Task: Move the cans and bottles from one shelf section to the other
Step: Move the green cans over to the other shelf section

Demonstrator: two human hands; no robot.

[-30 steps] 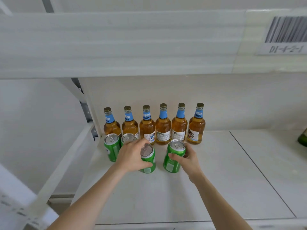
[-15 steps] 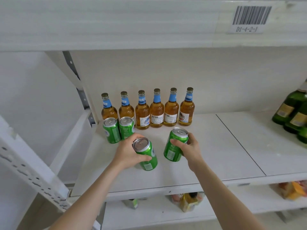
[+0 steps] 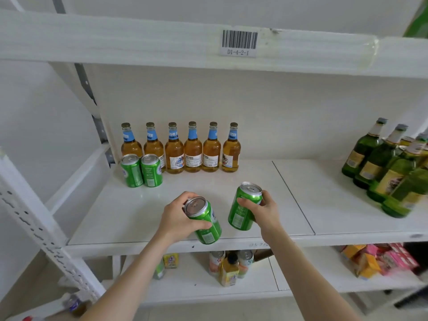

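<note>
Both cans in my grip have come away from the row of amber bottles [image 3: 193, 149] since a second ago. Then they stood just in front of that row, and now I hold them well forward of it, near the front edge of the shelf board [image 3: 129, 218].

My left hand [image 3: 178, 216] grips the left can [image 3: 207, 224] round its upper half, with the fingers curled behind it and the thumb across the green wall. This can is tilted, its silver top leaning left and toward me, and its base lies over the front lip of the board. My right hand [image 3: 264, 212] grips the right can [image 3: 243, 209] from the right side, fingers wrapped round the body just under the rim. It is nearer upright, its top tipped slightly right. I cannot tell whether either base touches the board.

A pair of green cans [image 3: 141, 171] stands upright and side by side just in front of the left end of the amber row, covering the lower parts of the two leftmost bottles. The six amber bottles stand capped and shoulder to shoulder at the back wall.

Right of the row, past a dark seam [image 3: 294, 198] in the board, a cluster of dark green bottles [image 3: 389, 167] stands well apart. Above the row, a barcode label [image 3: 239, 42] sits on the upper shelf's front edge. Below it, the lower shelf holds blurred cans and coloured packets [image 3: 379, 260].
</note>
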